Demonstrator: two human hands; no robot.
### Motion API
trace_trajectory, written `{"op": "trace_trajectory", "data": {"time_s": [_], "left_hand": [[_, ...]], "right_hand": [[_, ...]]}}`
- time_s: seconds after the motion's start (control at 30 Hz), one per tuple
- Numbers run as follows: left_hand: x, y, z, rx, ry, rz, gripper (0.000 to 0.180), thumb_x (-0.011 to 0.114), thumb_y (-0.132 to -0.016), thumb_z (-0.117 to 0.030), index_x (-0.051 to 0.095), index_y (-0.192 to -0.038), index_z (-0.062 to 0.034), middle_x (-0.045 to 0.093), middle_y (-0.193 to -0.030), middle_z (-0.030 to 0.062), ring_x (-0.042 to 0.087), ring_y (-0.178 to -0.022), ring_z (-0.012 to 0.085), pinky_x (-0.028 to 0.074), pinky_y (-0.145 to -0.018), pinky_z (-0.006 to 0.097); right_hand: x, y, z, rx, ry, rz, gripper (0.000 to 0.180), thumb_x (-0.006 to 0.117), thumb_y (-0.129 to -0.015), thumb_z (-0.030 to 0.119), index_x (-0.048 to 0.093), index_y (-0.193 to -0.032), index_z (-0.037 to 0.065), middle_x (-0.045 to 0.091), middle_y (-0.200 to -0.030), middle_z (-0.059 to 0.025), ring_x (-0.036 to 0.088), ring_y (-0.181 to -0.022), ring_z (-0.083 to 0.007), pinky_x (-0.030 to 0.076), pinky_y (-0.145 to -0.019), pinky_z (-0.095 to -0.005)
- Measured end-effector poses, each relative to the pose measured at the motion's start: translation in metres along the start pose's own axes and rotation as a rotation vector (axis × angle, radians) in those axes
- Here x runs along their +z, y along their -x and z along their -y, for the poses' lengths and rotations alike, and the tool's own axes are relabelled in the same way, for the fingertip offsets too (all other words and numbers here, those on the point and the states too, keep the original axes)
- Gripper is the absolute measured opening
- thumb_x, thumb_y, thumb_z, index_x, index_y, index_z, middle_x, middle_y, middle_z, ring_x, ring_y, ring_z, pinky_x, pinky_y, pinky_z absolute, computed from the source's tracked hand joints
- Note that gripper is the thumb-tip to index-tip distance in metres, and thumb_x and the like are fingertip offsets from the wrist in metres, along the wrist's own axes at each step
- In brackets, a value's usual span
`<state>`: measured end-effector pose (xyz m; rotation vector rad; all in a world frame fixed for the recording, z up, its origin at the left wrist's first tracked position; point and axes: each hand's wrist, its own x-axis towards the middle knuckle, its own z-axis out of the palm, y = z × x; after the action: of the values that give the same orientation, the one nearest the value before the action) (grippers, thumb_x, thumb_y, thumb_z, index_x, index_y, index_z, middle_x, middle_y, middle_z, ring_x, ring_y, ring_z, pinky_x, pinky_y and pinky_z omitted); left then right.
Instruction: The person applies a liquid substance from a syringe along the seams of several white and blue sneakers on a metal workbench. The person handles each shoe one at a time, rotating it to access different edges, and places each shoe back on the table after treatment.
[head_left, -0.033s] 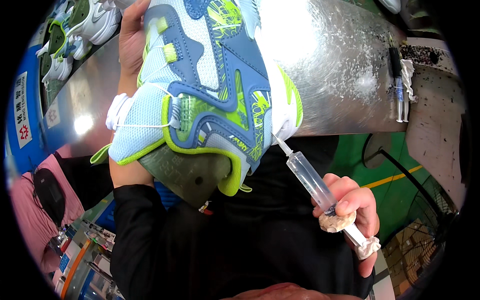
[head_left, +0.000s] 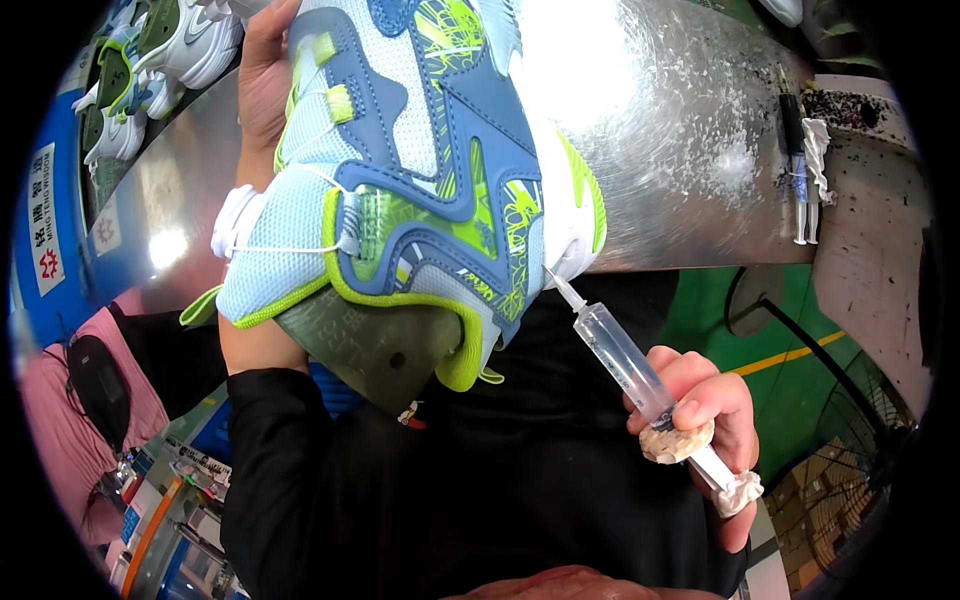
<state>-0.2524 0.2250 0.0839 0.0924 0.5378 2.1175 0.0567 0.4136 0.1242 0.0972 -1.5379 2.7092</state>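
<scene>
A blue and lime-green sneaker (head_left: 405,200) with a dark green last (head_left: 375,345) in its collar is held up in front of me. My left hand (head_left: 264,95) grips it from the left; most of those fingers are hidden behind the upper. In my right hand (head_left: 715,415) is a clear plastic syringe (head_left: 625,362), tilted, its narrow tip against the seam between heel upper and white sole (head_left: 572,225). Pale wrapping covers its flange and plunger end. The fingers close around the barrel's lower end, with the thumb at the plunger end.
Behind the shoe lies a scuffed metal tabletop (head_left: 680,160). Pens and a crumpled white strip (head_left: 815,160) lie at its right edge. More sneakers (head_left: 190,45) stand at upper left. A black fan (head_left: 850,460) is at lower right, and a person in pink (head_left: 130,380) at left.
</scene>
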Motion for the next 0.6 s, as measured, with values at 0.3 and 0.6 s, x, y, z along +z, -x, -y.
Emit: {"op": "trace_trajectory", "data": {"time_s": [0.3, 0.6], "left_hand": [[0.001, 0.0, -0.002, -0.008, -0.012, -0.038, 0.038, 0.058, -0.085, -0.028, 0.057, -0.112, -0.0005, 0.065, -0.104, 0.0141, 0.065, -0.091, 0.0257, 0.053, -0.082, 0.039], [0.001, 0.003, -0.003, -0.02, -0.047, -0.085, 0.04, 0.056, -0.086, -0.03, 0.057, -0.113, -0.0008, 0.065, -0.104, 0.0141, 0.065, -0.091, 0.0254, 0.053, -0.08, 0.038]], "right_hand": [[-0.014, -0.003, -0.008, -0.038, -0.161, 0.027, 0.092, 0.066, -0.062, 0.074, 0.045, -0.116, 0.002, 0.055, -0.098, -0.0158, 0.05, -0.079, -0.0206, 0.037, -0.069, -0.0302], [-0.027, -0.009, -0.012, 0.017, -0.406, -0.023, 0.093, 0.068, -0.061, 0.073, 0.044, -0.115, 0.002, 0.053, -0.098, -0.015, 0.051, -0.083, -0.0207, 0.038, -0.069, -0.031]]}}
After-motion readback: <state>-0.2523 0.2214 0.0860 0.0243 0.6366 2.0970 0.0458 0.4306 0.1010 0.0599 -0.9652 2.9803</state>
